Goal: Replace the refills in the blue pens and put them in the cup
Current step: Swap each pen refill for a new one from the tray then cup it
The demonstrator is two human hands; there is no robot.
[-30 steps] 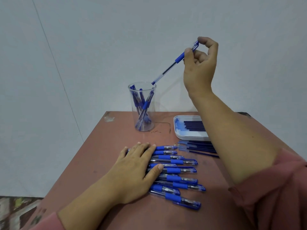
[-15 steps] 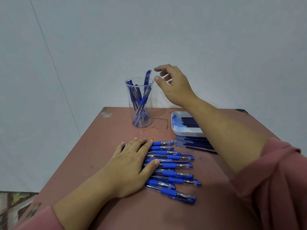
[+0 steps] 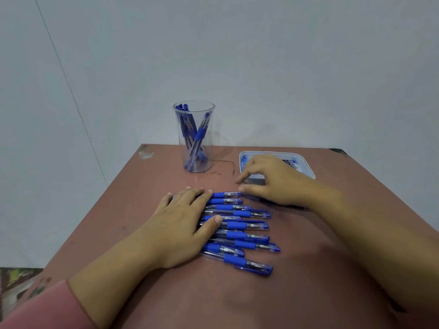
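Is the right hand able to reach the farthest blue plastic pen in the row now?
Probably yes: the right hand is beside the bare cap end of that blue pen; the flat left hand covers only its other end.

Pink sleeve (image 3: 35, 313), left forearm
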